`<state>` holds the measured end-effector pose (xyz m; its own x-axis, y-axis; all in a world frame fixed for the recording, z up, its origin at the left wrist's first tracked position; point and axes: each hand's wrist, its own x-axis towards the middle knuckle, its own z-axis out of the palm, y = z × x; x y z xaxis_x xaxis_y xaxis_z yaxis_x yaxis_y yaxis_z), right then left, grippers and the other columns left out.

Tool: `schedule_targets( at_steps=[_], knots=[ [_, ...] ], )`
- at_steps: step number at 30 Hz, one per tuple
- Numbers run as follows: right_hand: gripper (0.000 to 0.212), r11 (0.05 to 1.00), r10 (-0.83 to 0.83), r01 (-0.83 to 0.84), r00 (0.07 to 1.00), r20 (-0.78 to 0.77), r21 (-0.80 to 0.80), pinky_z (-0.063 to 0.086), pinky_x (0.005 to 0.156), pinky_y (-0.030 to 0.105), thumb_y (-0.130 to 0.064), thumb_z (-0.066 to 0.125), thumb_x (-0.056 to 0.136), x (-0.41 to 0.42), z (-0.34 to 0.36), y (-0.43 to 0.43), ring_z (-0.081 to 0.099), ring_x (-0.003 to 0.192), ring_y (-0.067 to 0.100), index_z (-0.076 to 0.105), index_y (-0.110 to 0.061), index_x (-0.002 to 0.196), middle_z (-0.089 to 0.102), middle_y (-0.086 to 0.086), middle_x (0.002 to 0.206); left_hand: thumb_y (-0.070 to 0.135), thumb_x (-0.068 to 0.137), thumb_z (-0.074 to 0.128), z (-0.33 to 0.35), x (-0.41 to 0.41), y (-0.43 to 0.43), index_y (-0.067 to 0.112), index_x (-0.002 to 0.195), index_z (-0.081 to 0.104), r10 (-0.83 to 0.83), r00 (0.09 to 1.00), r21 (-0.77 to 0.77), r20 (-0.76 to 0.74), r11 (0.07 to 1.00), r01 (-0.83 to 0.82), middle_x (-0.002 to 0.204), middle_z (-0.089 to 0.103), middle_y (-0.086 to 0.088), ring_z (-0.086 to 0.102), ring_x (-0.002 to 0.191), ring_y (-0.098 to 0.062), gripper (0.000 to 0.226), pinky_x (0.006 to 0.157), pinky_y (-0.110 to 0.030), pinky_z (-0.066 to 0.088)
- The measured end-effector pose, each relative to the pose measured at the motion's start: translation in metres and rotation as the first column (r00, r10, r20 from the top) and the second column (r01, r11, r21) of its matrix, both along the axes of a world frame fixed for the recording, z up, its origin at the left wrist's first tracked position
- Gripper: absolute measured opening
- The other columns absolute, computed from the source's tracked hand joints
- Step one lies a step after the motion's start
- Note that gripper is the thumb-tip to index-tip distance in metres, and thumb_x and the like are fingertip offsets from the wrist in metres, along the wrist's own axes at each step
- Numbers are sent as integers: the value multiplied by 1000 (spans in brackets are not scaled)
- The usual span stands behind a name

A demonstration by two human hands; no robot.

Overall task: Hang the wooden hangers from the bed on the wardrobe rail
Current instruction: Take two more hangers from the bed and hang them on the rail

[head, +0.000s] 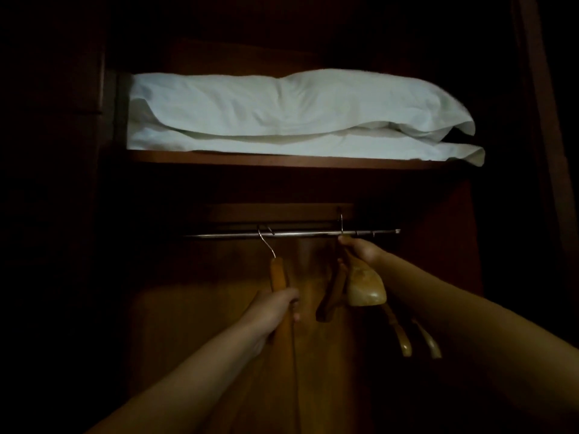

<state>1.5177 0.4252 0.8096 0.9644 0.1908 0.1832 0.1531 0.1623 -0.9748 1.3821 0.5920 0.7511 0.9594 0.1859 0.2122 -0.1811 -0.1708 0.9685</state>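
- The left hand is curled tight around the lower part of an orange wooden hanger, fingers wrapped over its near edge.
- That hanger's wire hook is caught over the wardrobe rail, towards the rail's left end, so it hangs there with the hand gripping it from below.
- The right hand is up just under the rail, towards its right end, fingers closed at the neck of a pale wooden hanger; its hook stands up past the rail, and whether it rests on the bar I cannot tell in this gloom.
- Below and beside the right hand several more hangers dangle in a bunch, a darker one to the left; how they are held is too dark to make out.
- The two hands are well apart along the rail, with bare bar between them.
- Above the rail, the wardrobe shelf carries two white pillows stacked flat, filling nearly its whole width.
- The wardrobe's wooden back panel shows dimly behind the hangers.
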Motion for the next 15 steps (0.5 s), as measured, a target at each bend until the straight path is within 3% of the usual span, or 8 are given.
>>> schedule_targets(
  at_steps=[2, 4, 6, 9, 11, 12, 14, 15],
  knots=[
    [22, 1000, 21, -21, 1000, -2, -8, 53, 48, 29, -27, 49, 96, 23, 4, 2, 60, 70, 20, 59, -7, 95, 63, 8, 86, 17, 90, 56, 4, 13, 2, 11, 63, 54, 11, 1000, -6, -7, 1000, -11, 38, 51, 3, 46, 25, -6, 28, 34, -10, 38],
    [22, 1000, 16, -16, 1000, -14, -9, 54, 45, 26, -25, 47, 98, 41, 5, 1, 62, 64, 18, 59, -8, 90, 68, 7, 76, 16, 90, 56, 8, 24, 5, 10, 64, 54, 24, 1000, -16, 1, 1000, -24, 40, 51, 2, 45, 23, -4, 28, 32, -9, 37],
    [23, 1000, -7, 7, 1000, -15, -28, 54, 48, 27, -25, 47, 98, 55, 2, -1, 64, 61, 17, 60, -6, 98, 70, 5, 71, 15, 91, 56, 11, 32, 5, 10, 64, 53, 35, 999, -19, 2, 999, -35, 40, 51, 2, 45, 22, -4, 28, 32, -9, 37],
    [41, 998, -28, 26, 999, -29, -64, 52, 60, 31, -21, 53, 96, 27, -3, 1, 63, 78, 22, 47, -6, 133, 65, 8, 92, 18, 90, 57, 12, 43, 4, 11, 64, 54, 54, 998, 16, -11, 998, -54, 48, 53, -1, 46, 23, -5, 27, 34, -11, 39],
    [62, 990, -127, 126, 992, -9, -58, 50, 81, 34, -12, 55, 95, 9, -10, 0, 59, 112, 32, 25, -8, 148, 59, 13, 124, 16, 90, 57, 10, 51, 2, 12, 61, 54, 63, 998, 29, 3, 998, -63, 45, 52, 0, 46, 25, -5, 29, 36, -12, 40],
    [63, 991, -122, 122, 993, 1, -52, 47, 91, 29, -10, 53, 96, 3, -12, 0, 48, 129, 32, 21, -6, 149, 50, 12, 137, 16, 89, 57, 11, 53, 2, 12, 60, 53, 69, 998, 43, 7, 997, -69, 43, 52, 1, 47, 27, -6, 30, 39, -14, 41],
    [55, 994, -71, 72, 997, 14, -84, 46, 85, 15, -9, 48, 98, -5, -16, -2, 41, 135, 31, 27, -7, 148, 44, 9, 143, 17, 88, 57, 11, 61, -3, 11, 60, 54, 83, 996, 71, 9, 994, -84, 41, 53, 2, 47, 36, -11, 29, 47, -20, 41],
    [53, 995, -62, 60, 998, -13, -84, 46, 87, 21, -10, 47, 98, -7, -17, -3, 47, 128, 33, 29, -9, 148, 49, 9, 139, 17, 88, 57, 11, 65, -4, 11, 61, 54, 92, 996, 82, 9, 992, -92, 38, 52, 2, 47, 39, -13, 29, 48, -22, 41]
  ],
)
